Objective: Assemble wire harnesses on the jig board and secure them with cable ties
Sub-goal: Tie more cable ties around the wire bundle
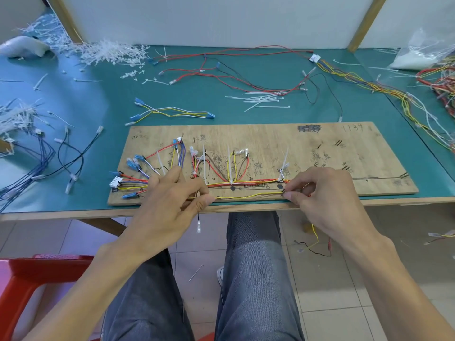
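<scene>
One wooden board (320,148) lies at the table's (246,114) 6 o'clock edge. It carries one bundle of wires (246,182) with four white cable ties (286,156) standing up. One yellow wire (248,196) runs along the board's 6 o'clock edge between two hands. The left hand (172,200) pinches its 9 o'clock end, other fingers spread. The right hand (325,193), fingers curled, pinches its 3 o'clock end.

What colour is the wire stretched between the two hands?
Yellow; the wire shows best in head view.

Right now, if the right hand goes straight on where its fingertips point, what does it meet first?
The right hand would probably meet the left hand, pinching the same yellow wire further left along the jig board. Depth unclear.
</scene>
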